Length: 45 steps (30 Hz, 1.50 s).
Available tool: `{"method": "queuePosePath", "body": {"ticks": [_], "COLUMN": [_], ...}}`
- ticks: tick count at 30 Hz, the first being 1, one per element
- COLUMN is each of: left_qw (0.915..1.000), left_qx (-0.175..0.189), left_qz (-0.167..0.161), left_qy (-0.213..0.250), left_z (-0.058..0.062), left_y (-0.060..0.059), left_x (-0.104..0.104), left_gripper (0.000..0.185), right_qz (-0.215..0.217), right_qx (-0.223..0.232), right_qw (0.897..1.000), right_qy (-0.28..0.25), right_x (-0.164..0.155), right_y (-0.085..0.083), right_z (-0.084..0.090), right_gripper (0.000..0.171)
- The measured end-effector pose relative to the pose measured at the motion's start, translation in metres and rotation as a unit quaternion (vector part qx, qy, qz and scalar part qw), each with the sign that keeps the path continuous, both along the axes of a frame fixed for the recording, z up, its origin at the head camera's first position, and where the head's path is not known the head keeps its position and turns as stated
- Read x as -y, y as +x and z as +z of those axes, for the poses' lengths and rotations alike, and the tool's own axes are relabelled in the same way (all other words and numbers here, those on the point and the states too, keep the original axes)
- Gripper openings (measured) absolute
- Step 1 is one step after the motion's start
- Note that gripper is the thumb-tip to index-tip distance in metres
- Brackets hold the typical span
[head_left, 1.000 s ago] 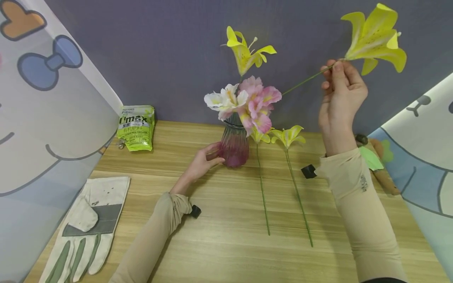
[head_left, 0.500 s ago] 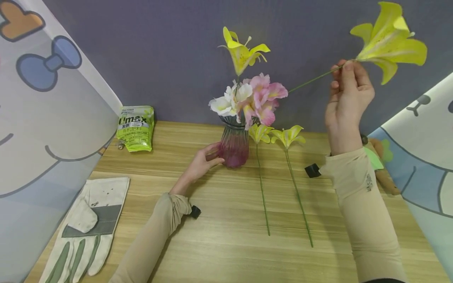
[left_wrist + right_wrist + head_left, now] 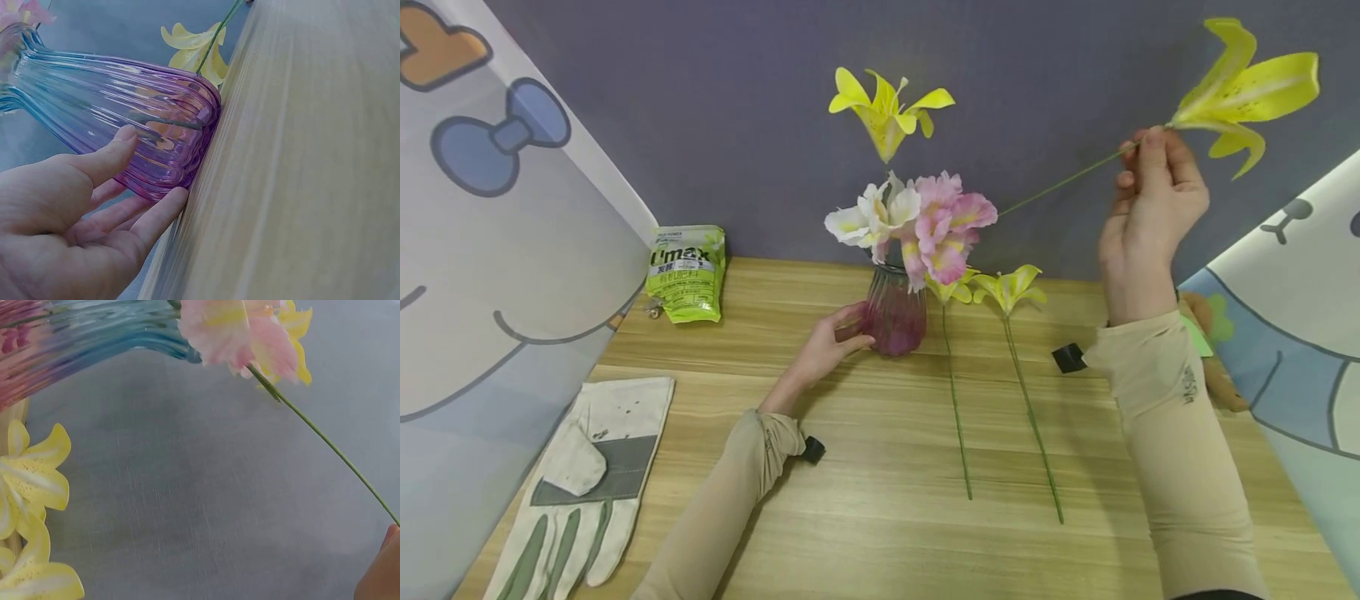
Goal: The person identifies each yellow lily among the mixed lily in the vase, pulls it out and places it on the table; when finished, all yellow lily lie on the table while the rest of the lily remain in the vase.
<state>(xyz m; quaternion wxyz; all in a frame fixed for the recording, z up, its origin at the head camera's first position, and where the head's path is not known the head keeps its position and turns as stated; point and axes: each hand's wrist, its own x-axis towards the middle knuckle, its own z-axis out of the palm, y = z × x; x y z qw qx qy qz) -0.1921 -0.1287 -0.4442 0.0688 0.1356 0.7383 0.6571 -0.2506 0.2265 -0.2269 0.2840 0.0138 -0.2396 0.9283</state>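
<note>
My left hand [image 3: 825,348] holds the lower part of a ribbed glass vase [image 3: 144,119], thumb on one side and fingers on the other. The vase, blue-green above and purple below, stands upright on the table. A white flower [image 3: 872,215], a pink flower [image 3: 951,225] and a yellow lily [image 3: 887,112] rise from its mouth. Up at the right, my right hand [image 3: 1157,200] pinches a lily stem [image 3: 337,450] just under its yellow bloom [image 3: 1247,92]. That stem slants down leftward, its lower end hidden behind the pink flower.
Two yellow lilies [image 3: 1011,292] lie on the wooden table [image 3: 880,533], right of the vase. A green fertilizer bag [image 3: 687,275] stands at the back left, and a work glove [image 3: 587,467] lies at the left. Behind my right sleeve is a partly hidden brown object [image 3: 1225,392].
My right hand has moved slightly right with its lily, whose bloom has turned. The flowers in the vase have shifted, the upper lily leftward. My left hand and the vase have stayed put.
</note>
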Motion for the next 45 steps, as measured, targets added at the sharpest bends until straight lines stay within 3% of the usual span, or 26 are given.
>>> {"method": "queuePosePath", "body": {"ticks": [17, 22, 32, 36, 41, 45], "left_qw": [0.9999, 0.9999, 0.9999, 0.9998, 0.9999, 1.0000], "left_qx": [0.001, 0.000, -0.006, -0.013, -0.010, -0.005], "left_qz": [0.003, 0.002, -0.002, -0.003, -0.003, -0.002], "left_qy": [-0.010, -0.011, -0.009, -0.014, -0.013, -0.006], "left_z": [-0.001, -0.002, -0.002, -0.001, -0.003, -0.001], "left_y": [0.000, -0.001, -0.005, -0.003, -0.003, -0.003], "left_x": [0.001, 0.001, 0.003, 0.003, 0.003, 0.004], "left_gripper": [0.063, 0.063, 0.064, 0.063, 0.063, 0.063], "right_qz": [-0.008, -0.006, -0.018, -0.005, 0.027, 0.069], "right_qx": [0.038, 0.037, 0.026, 0.027, 0.034, 0.072], "right_qw": [0.998, 0.997, 0.998, 0.999, 0.998, 0.987], "right_qy": [-0.054, -0.064, -0.059, -0.034, 0.040, 0.126], "right_x": [-0.044, -0.056, -0.081, -0.090, -0.103, -0.111], "right_y": [0.006, 0.010, 0.021, 0.031, 0.038, 0.045], "right_z": [0.005, 0.003, -0.005, -0.010, -0.022, -0.035], "right_gripper": [0.009, 0.019, 0.012, 0.012, 0.010, 0.010]}}
